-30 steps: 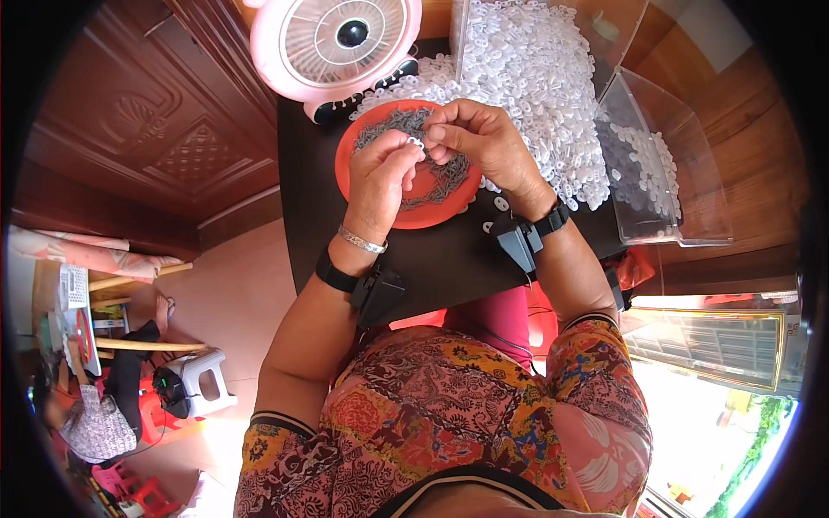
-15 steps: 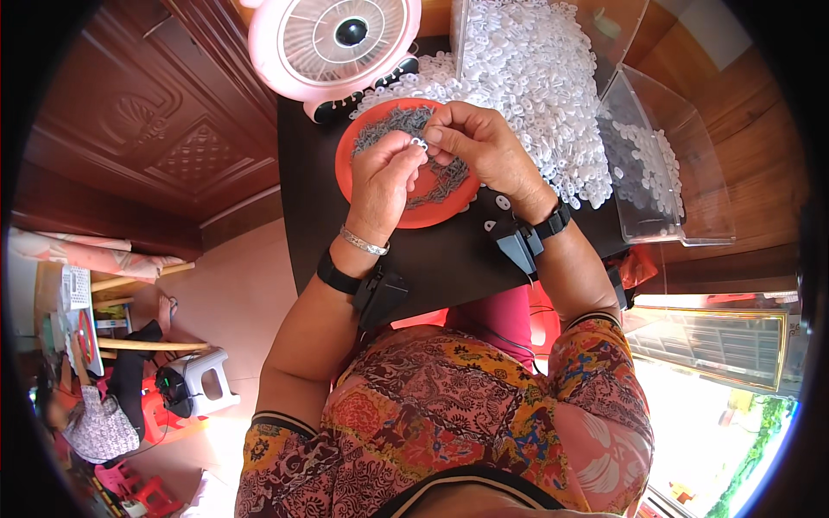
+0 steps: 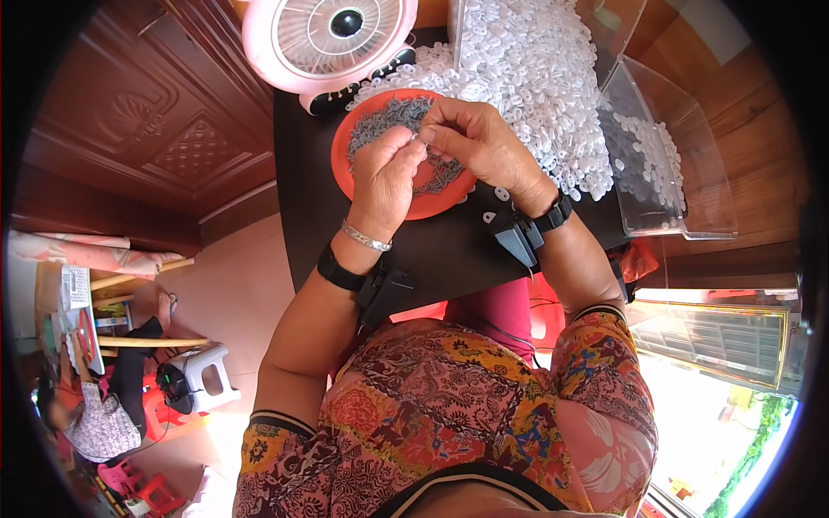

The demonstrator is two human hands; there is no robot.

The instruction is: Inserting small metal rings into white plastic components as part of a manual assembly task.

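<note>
Above an orange-red plate [image 3: 341, 168] heaped with small grey screw-like pieces [image 3: 377, 125], my two hands meet fingertip to fingertip. My left hand [image 3: 386, 177] is closed, pinching a small white oval plastic piece [image 3: 420, 142] that is now mostly hidden by the fingers. Thumb and forefinger of my right hand [image 3: 488, 147] press together at the same spot; whatever they hold is too small to make out. A large pile of white oval pieces with holes [image 3: 535, 86] spreads just beyond my right hand. Two loose ovals [image 3: 503, 194] lie on the dark table [image 3: 315, 207] by my right wrist.
A pink fan [image 3: 347, 60] stands behind the plate at the far left. Clear plastic bins flank the pile, and the right one [image 3: 704, 173] holds more white pieces. A wooden door is on the left. Another person [image 3: 104, 423] is seen at the lower left near a grey stool [image 3: 207, 380].
The white piece between my fingertips showed more clearly before and is now mostly covered as my hands close together. The view has shifted slightly.
</note>
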